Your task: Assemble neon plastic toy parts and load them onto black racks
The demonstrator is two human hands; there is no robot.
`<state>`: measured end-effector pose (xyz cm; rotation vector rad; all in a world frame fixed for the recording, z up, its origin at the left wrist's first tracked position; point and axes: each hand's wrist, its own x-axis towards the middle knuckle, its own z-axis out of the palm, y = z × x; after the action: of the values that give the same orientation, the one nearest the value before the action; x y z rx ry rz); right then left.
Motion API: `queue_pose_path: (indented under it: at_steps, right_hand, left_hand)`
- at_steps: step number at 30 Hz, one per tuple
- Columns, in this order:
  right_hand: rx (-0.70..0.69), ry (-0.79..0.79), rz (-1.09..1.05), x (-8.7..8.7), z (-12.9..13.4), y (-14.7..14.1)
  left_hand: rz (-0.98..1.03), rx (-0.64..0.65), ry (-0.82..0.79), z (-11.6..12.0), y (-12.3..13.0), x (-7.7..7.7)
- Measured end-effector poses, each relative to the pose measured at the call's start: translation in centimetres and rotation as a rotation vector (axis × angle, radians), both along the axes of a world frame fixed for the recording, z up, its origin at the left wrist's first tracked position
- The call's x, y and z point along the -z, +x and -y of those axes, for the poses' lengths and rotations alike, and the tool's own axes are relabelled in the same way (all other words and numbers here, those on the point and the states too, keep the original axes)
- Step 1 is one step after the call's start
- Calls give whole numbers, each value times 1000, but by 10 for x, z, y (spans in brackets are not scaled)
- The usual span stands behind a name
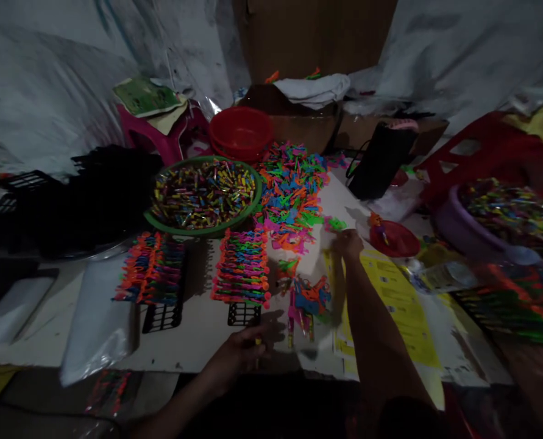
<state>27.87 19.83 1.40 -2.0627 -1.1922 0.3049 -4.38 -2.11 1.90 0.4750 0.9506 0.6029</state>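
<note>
L hand (246,350): near front edge of tabletop (198,344); grip closed on small yellow pc (258,342), prob. a tube end, blurry.
R hand (348,242): reaches fwd, fingertips at/near green & pink pcs (335,224); can't tell if grip holds any.
Toy heap (294,189): loose, mixed colours, upper ctr, just beyond R hand & to its L.
Small cluster (312,297): blue/orange pcs w/ wrapped tubes, betw. the 2 hands.
Toy stacks: ctr stack (241,268) & L stack (152,268), both neat rows, blk grids showing at their near ends.
Green basin (198,231): full of wrapped tubes, behind stacks, touching heap.
Red bowls (241,131): nested, behind basin.
Yellow sheets (401,305): R forearm crosses over, hides part.
Red dish (397,239): R of R hand, orange/purple toy (378,225) at its rim.
Clear jar (449,277): on its side, near dish.
Purple basin (458,222): far R, full.
Blk box-like item (383,160): tilted, behind dish.
Plastic bags (102,311): flat pile, L front, overhanging edge.
Blk trays (83,195): far L, dark, detail unclear.
</note>
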Motion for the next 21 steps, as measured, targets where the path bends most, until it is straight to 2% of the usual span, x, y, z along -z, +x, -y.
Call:
queue_pose_path:
  at_steps: [3,5,7,9,13,15,17,21]
  right_hand:
    - [93,185,-192,-9,30,6]
    - [1,234,-287,-23,68,4]
    - [-154,215,-453,-38,113,-9]
    - [-236,177,-571,-50,157,-31]
    - [-424,5,-585,-60,223,-78]
    - [-638,-98,-529,-62,239,-87]
    - [-823,-118,-434,-63,244,-87]
    - [-1027,59,-268,-65,232,-94]
  left_hand:
    - [-46,87,71,-2,1,-2]
    - [-83,130,125,-7,5,-8]
    - [-110,138,198,-12,12,-16]
    - [-130,126,256,-16,23,-25]
    - [-183,35,314,-15,38,-40]
    - [-153,15,299,-12,38,-46]
    - [-42,78,220,-8,32,-49]
    - [167,264,85,-1,16,-50]
